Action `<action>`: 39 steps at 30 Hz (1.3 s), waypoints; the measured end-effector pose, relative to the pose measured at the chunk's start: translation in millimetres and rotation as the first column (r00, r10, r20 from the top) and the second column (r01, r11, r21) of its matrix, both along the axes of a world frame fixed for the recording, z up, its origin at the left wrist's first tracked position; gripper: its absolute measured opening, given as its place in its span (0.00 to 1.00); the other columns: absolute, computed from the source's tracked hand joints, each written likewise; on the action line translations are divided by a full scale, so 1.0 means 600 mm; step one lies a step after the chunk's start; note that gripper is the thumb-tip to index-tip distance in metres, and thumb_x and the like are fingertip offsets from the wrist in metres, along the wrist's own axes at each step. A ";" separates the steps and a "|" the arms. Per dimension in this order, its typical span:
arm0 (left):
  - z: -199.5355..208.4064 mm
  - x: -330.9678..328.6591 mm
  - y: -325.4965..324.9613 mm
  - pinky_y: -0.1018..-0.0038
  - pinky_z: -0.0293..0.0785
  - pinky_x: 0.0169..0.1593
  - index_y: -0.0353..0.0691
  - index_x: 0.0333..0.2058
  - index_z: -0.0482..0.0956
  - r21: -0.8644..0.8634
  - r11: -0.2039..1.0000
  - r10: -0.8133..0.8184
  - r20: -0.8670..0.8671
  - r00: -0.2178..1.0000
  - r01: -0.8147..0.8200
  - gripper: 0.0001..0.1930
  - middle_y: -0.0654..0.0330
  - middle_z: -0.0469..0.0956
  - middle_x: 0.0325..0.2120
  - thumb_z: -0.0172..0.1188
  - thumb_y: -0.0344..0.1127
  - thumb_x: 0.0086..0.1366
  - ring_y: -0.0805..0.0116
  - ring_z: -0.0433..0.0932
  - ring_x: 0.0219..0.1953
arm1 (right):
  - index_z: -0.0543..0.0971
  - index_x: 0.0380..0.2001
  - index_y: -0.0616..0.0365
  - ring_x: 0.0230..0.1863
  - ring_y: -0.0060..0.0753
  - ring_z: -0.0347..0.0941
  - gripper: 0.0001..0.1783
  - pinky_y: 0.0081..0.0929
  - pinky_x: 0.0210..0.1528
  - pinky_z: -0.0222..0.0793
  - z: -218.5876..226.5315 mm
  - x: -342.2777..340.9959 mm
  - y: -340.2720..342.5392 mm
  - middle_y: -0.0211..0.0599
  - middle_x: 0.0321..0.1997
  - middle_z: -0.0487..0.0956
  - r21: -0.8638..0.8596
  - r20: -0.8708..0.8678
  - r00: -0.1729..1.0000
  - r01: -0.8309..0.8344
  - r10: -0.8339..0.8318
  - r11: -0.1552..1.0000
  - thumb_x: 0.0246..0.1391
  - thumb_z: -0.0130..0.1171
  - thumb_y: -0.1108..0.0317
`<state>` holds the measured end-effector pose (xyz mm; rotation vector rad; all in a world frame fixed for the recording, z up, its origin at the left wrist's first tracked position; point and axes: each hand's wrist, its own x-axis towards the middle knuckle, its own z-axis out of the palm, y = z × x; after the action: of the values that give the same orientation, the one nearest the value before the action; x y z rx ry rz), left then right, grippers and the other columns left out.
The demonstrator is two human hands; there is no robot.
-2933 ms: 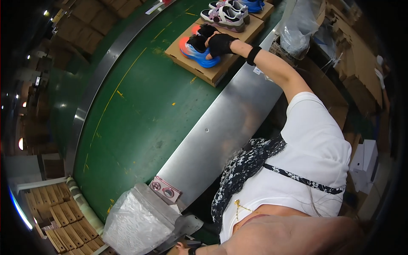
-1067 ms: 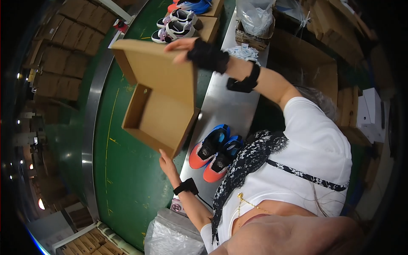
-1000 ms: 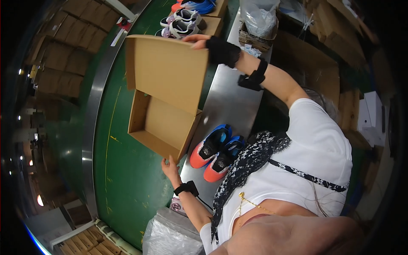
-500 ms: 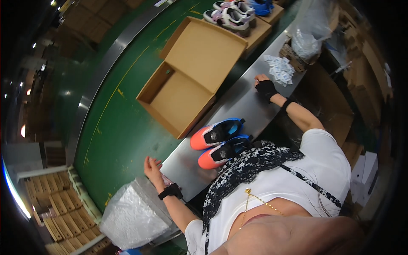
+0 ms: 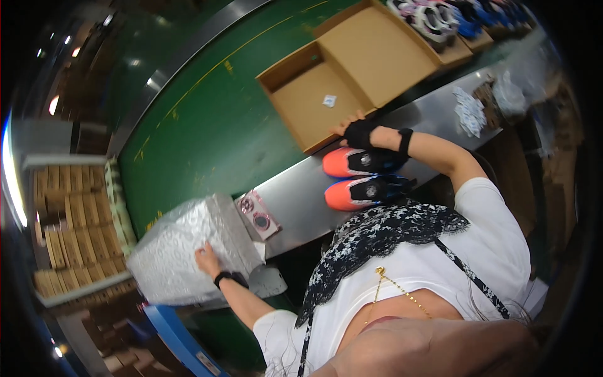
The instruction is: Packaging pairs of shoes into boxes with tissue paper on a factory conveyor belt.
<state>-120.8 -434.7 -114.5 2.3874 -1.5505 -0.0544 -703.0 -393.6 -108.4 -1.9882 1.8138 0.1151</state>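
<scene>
My right hand (image 5: 357, 132), in a black fingerless glove, is open with fingers spread at the near edge of an open brown shoebox (image 5: 301, 135). A small white packet (image 5: 329, 100) lies on the bottom of this box. Just below that hand sits a pair of shoes, orange-red at the toes with black and blue: one shoe (image 5: 364, 162) beside the other shoe (image 5: 359, 191). My left hand (image 5: 207, 259) is on a plastic-covered stack of sheets (image 5: 182, 235), thumb and fingers apart, nothing visible in them.
A pile of white packets (image 5: 469, 112) lies on the metal ledge (image 5: 295, 195) at right, near a plastic bag (image 5: 512, 94). A pink printed card (image 5: 257, 215) is beside the stack. More shoes (image 5: 430, 22) stand on boxes at the back right. Boxes fill a rack (image 5: 78, 220) at left.
My right hand has come from the packet pile to the shoebox, and a packet now lies inside. My left hand has moved left and down onto the plastic-covered stack. The view has shifted.
</scene>
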 end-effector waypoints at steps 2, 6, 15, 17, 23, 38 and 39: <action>-0.013 0.008 -0.009 0.62 0.65 0.37 0.35 0.29 0.72 -0.062 0.998 0.009 -0.054 0.998 -0.012 0.17 0.47 0.73 0.30 0.53 0.46 0.53 0.50 0.71 0.33 | 0.63 0.51 0.45 0.51 0.47 0.60 0.28 0.57 0.53 0.42 -0.019 0.021 -0.001 0.48 0.45 0.68 -0.042 -0.070 0.997 0.017 -0.020 0.999 0.43 0.54 0.58; 0.042 -0.018 -0.015 0.62 0.66 0.35 0.33 0.28 0.71 -0.109 0.994 -0.034 -0.074 0.997 0.026 0.14 0.47 0.74 0.25 0.50 0.41 0.55 0.46 0.71 0.30 | 0.62 0.51 0.43 0.52 0.48 0.58 0.31 0.54 0.52 0.43 -0.023 -0.007 0.001 0.46 0.46 0.68 -0.077 -0.001 0.999 -0.042 0.042 0.996 0.40 0.57 0.59; 0.343 -0.311 -0.017 0.73 0.75 0.22 0.32 0.33 0.62 -0.549 0.828 -0.548 -0.748 0.375 0.114 0.09 0.55 0.71 0.16 0.43 0.35 0.63 0.65 0.75 0.17 | 0.60 0.53 0.51 0.52 0.47 0.59 0.40 0.44 0.52 0.51 0.049 0.047 -0.006 0.50 0.48 0.66 -0.172 0.134 0.968 -0.190 0.214 0.967 0.33 0.64 0.55; 0.340 -0.403 -0.034 0.72 0.75 0.24 0.32 0.34 0.62 -0.606 0.767 -0.640 -0.747 0.180 0.213 0.09 0.54 0.72 0.17 0.42 0.35 0.63 0.64 0.76 0.18 | 0.58 0.54 0.58 0.52 0.47 0.61 0.44 0.38 0.51 0.57 0.093 0.075 -0.004 0.51 0.50 0.64 -0.281 0.558 0.739 -0.260 0.377 0.924 0.34 0.64 0.54; 0.299 -0.628 -0.047 0.71 0.75 0.31 0.33 0.36 0.61 -0.593 0.723 -0.509 -0.804 -0.307 0.354 0.10 0.50 0.74 0.24 0.43 0.35 0.63 0.63 0.77 0.26 | 0.61 0.51 0.61 0.39 0.33 0.69 0.36 0.28 0.39 0.67 0.170 0.134 -0.020 0.42 0.40 0.72 0.006 1.000 0.013 0.358 -0.011 0.934 0.39 0.61 0.57; 0.076 -0.602 -0.107 0.36 0.37 0.52 0.48 0.53 0.60 0.034 0.584 -0.774 0.326 0.543 0.811 0.32 0.45 0.50 0.56 0.55 0.53 0.51 0.43 0.44 0.59 | 0.64 0.41 0.64 0.42 0.52 0.69 0.26 0.37 0.45 0.64 0.136 -0.472 0.014 0.52 0.40 0.72 -0.423 0.835 0.047 0.691 -0.548 -0.586 0.35 0.56 0.66; 0.062 -0.585 -0.116 0.36 0.37 0.52 0.48 0.53 0.60 0.039 0.578 -0.778 0.325 0.537 0.815 0.32 0.45 0.50 0.56 0.55 0.53 0.51 0.43 0.44 0.59 | 0.64 0.41 0.64 0.42 0.53 0.69 0.26 0.38 0.45 0.64 0.146 -0.478 0.028 0.53 0.39 0.72 -0.405 0.844 0.021 0.678 -0.535 -0.613 0.35 0.55 0.67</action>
<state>-471.7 -504.4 -77.3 1.4154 -2.6031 0.2300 -990.0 -376.6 -20.7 0.0594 2.9783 -2.0699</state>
